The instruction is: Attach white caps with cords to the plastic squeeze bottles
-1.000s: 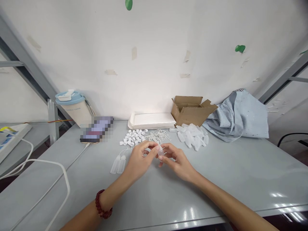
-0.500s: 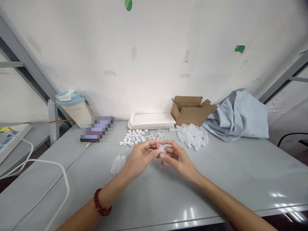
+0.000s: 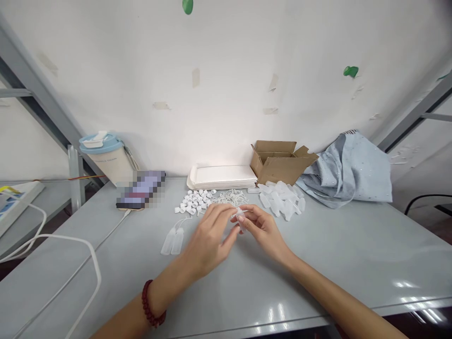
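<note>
My right hand pinches a small translucent plastic bottle between thumb and fingers in front of me. My left hand is beside the bottle's upper end, its thumb and fingers spread apart around it; whether its fingertips touch is hard to see. Two similar bottles with white cords lie to the left of my left hand. Beyond my hands are a pile of small white caps and a heap of thin white cord loops. More translucent bottles are heaped to the right.
A stack of white trays and an open cardboard box stand by the wall. On the right is a light blue cloth bag. A phone, a blue-lidded cup and white cables occupy the table's left side.
My left thumb has come away from the bottle's top and the left fingers have spread. My right hand still holds the bottle; its top has tipped slightly.
</note>
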`<action>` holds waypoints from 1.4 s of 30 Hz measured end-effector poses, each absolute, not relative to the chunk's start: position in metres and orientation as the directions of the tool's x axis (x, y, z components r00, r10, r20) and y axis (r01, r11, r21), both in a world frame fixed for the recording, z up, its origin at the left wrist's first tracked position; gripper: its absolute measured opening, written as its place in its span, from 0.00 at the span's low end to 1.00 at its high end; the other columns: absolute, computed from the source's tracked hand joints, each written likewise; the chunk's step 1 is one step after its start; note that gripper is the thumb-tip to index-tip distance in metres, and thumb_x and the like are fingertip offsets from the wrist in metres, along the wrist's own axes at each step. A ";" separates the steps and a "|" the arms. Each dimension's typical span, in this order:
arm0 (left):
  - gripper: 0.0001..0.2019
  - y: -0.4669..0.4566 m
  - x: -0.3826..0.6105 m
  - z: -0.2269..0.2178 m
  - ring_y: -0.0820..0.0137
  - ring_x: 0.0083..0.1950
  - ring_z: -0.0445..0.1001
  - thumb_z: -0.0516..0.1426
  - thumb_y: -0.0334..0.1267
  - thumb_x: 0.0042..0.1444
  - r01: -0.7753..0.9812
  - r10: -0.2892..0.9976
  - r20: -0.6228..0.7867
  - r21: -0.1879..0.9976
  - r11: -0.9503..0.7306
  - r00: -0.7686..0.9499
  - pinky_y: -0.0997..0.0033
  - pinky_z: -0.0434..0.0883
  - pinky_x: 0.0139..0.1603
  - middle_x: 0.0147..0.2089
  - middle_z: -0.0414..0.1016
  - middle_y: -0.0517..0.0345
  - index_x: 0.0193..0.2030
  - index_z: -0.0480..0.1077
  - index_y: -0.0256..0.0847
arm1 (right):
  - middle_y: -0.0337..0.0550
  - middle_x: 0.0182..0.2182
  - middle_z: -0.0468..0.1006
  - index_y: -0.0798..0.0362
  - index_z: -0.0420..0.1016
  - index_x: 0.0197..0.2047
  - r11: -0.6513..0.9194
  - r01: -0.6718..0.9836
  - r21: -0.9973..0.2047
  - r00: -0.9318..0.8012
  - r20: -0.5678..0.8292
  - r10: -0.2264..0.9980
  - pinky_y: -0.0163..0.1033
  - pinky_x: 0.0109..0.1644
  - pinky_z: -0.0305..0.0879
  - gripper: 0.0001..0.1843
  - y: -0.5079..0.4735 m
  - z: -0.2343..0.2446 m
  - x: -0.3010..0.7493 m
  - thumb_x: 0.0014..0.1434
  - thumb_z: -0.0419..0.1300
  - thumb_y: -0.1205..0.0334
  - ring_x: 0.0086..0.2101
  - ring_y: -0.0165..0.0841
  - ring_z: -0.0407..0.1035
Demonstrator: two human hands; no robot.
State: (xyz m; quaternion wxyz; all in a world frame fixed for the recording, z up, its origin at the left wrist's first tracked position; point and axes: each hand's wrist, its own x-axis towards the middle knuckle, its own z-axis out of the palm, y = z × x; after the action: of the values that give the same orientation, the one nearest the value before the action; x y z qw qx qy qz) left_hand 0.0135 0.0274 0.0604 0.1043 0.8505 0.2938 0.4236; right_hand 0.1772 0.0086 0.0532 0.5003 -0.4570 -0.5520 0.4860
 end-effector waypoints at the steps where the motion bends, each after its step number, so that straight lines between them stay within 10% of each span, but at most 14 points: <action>1: 0.15 0.027 0.014 0.060 0.60 0.54 0.67 0.53 0.30 0.57 0.400 0.530 0.667 0.357 -0.844 0.524 0.56 0.68 0.53 0.50 0.70 0.47 0.52 0.63 0.38 | 0.42 0.31 0.77 0.51 0.67 0.44 0.099 -0.008 -0.995 -0.080 0.100 0.992 0.41 0.37 0.67 0.16 0.009 0.053 0.177 0.56 0.59 0.51 0.32 0.34 0.73; 11: 0.17 0.022 0.017 0.060 0.56 0.55 0.66 0.52 0.27 0.57 0.520 0.444 0.619 0.068 -0.852 0.647 0.53 0.71 0.52 0.52 0.70 0.43 0.54 0.61 0.31 | 0.35 0.25 0.73 0.53 0.66 0.39 0.047 -0.113 -0.993 -0.158 0.064 0.985 0.36 0.36 0.63 0.14 0.010 0.049 0.174 0.56 0.59 0.52 0.28 0.29 0.68; 23: 0.16 0.026 0.009 0.064 0.59 0.54 0.63 0.55 0.26 0.53 0.481 0.553 0.563 0.287 -0.828 0.615 0.58 0.68 0.52 0.50 0.68 0.48 0.50 0.64 0.36 | 0.39 0.29 0.76 0.52 0.67 0.39 -0.025 -0.191 -0.981 -0.232 0.020 0.973 0.40 0.41 0.66 0.11 0.007 0.057 0.173 0.55 0.61 0.57 0.33 0.33 0.73; 33: 0.19 0.056 -0.050 0.083 0.60 0.56 0.61 0.59 0.36 0.49 0.623 0.744 0.176 0.444 -0.644 0.644 0.61 0.66 0.52 0.50 0.69 0.54 0.49 0.67 0.42 | 0.46 0.38 0.77 0.53 0.67 0.40 -0.053 -0.115 -0.992 -0.226 -0.025 0.974 0.42 0.43 0.66 0.12 0.007 0.057 0.175 0.56 0.60 0.55 0.40 0.37 0.74; 42: 0.15 0.051 -0.067 0.093 0.63 0.38 0.68 0.55 0.36 0.43 0.801 0.817 -0.189 0.405 -0.441 0.545 0.68 0.67 0.34 0.39 0.67 0.56 0.42 0.67 0.43 | 0.44 0.37 0.77 0.53 0.67 0.40 -0.059 -0.097 -0.994 -0.231 -0.035 0.972 0.40 0.39 0.66 0.11 0.008 0.054 0.174 0.57 0.59 0.56 0.37 0.36 0.75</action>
State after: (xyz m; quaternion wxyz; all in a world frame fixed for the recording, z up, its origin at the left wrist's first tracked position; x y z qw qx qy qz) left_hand -0.0667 0.0511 0.0929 0.2290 0.8486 0.4767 0.0170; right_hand 0.1740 0.0080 0.0544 0.4522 -0.4244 -0.5157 0.5911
